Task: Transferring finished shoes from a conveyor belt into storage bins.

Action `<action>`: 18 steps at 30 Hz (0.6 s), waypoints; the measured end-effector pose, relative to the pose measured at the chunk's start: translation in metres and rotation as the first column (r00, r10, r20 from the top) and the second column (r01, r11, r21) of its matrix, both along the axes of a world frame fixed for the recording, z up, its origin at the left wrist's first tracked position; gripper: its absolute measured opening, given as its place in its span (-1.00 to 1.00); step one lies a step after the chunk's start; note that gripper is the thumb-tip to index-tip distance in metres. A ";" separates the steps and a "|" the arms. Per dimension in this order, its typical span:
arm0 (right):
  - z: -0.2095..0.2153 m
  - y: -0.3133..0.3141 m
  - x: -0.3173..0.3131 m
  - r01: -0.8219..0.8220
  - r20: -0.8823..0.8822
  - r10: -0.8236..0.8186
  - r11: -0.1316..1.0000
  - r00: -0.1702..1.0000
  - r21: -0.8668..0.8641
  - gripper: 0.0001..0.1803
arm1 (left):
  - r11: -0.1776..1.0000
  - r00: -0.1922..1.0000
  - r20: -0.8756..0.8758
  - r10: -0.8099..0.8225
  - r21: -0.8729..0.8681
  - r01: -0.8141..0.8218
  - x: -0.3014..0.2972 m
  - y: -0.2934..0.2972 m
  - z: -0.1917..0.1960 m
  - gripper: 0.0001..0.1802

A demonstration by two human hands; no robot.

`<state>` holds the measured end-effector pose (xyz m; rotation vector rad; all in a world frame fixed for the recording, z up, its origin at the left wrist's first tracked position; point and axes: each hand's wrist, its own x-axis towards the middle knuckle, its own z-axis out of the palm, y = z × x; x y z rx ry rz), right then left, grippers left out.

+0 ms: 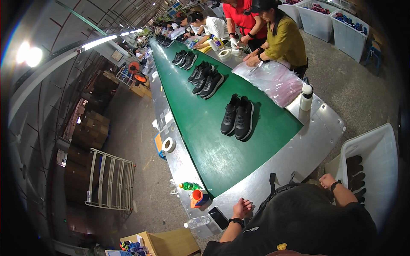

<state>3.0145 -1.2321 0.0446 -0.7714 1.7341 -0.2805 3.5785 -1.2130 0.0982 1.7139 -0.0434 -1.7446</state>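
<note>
Black shoes (244, 117), nearest pair, stand side by side on the green belt (218, 162), ahead of both hands and well apart from them; toes toward the wearer; left hand (242, 208) is at the near edge of the metal table (252, 187), fingers loosely curled, thumb and fingertips apart, nothing visible in it; right hand (328, 181) is just beside the white bin (386, 158), fingers curled in; cannot tell if it is clamped on anything or touching the rim; progress, my read: nearest pair not yet taken up; more black pairs (212, 85) line up beyond it, farther from the hands, so plenty left; dark rounded pieces (355, 168) stand in the bin to the right of the right hand; shoes or soles, cannot tell, so no done count; around: phone (218, 218) just left of the left hand, clear bottle (198, 222) past it; orange container (197, 196) and green bottle (190, 186) ahead-left of that hand, tape roll (168, 145) farther on; well ahead of the right hand: white bottle (306, 100), plastic sheeting (273, 81), co-worker in mustard (284, 47) with hands at it; in the way: metal table lies between hands and pair, so a reach; sheeting laps the belt's right side; phone looks easiest to knock
</note>
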 end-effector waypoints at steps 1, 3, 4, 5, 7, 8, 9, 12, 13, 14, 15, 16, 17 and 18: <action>0.002 -0.001 0.001 -0.001 0.001 0.001 1.000 1.000 -0.001 -0.77 | 1.000 1.000 0.000 -0.001 0.001 0.001 0.000 0.000 0.000 -0.53; 0.011 -0.005 0.002 0.005 0.000 -0.005 1.000 1.000 0.015 -0.76 | 1.000 1.000 0.004 0.011 -0.004 -0.011 -0.001 0.000 -0.001 -0.54; 0.014 -0.006 0.002 0.004 0.001 -0.004 1.000 1.000 0.014 -0.76 | 1.000 1.000 0.008 0.022 -0.007 -0.022 -0.001 0.000 -0.001 -0.54; 0.016 -0.008 0.002 0.001 0.004 -0.001 1.000 1.000 0.021 -0.76 | 1.000 1.000 0.008 0.023 -0.009 -0.023 -0.001 0.000 -0.001 -0.54; 0.020 -0.010 0.002 -0.002 0.007 0.002 1.000 1.000 0.025 -0.77 | 1.000 1.000 0.010 0.020 -0.009 -0.020 -0.001 0.000 -0.001 -0.54; 0.023 -0.012 0.002 0.000 0.008 0.000 1.000 1.000 0.025 -0.77 | 1.000 1.000 0.010 0.021 -0.011 -0.021 -0.001 0.000 -0.001 -0.54; 0.024 -0.012 0.001 0.004 0.009 -0.004 1.000 1.000 0.025 -0.77 | 1.000 1.000 0.013 0.018 -0.007 -0.018 -0.002 0.000 0.000 -0.53; 0.017 -0.014 -0.003 0.004 0.003 -0.004 1.000 1.000 0.018 -0.76 | 1.000 1.000 0.008 0.006 0.001 -0.006 -0.002 -0.001 0.002 -0.52; 0.017 -0.015 -0.004 0.004 0.003 -0.004 1.000 1.000 0.016 -0.76 | 1.000 1.000 0.001 -0.003 0.008 0.003 -0.001 -0.001 0.002 -0.51; 0.017 -0.016 -0.005 0.000 0.009 0.000 1.000 1.000 0.013 -0.76 | 1.000 1.000 0.001 -0.003 0.006 0.003 -0.001 -0.001 0.002 -0.51; 0.017 -0.016 -0.005 -0.004 0.016 0.004 1.000 1.000 0.011 -0.76 | 1.000 1.000 0.004 -0.005 0.006 0.005 -0.001 0.000 0.003 -0.51; 0.016 -0.017 -0.006 -0.004 0.016 0.003 1.000 1.000 0.010 -0.76 | 1.000 1.000 0.007 -0.007 0.007 0.007 -0.002 -0.001 0.004 -0.51; 0.015 -0.018 -0.007 -0.008 0.012 0.008 1.000 1.000 0.009 -0.76 | 1.000 1.000 0.007 -0.008 0.006 0.008 -0.002 -0.002 0.004 -0.51; 0.016 -0.019 -0.007 -0.014 0.009 0.014 1.000 1.000 0.010 -0.76 | 1.000 1.000 0.005 -0.006 0.003 0.006 -0.002 -0.002 0.005 -0.51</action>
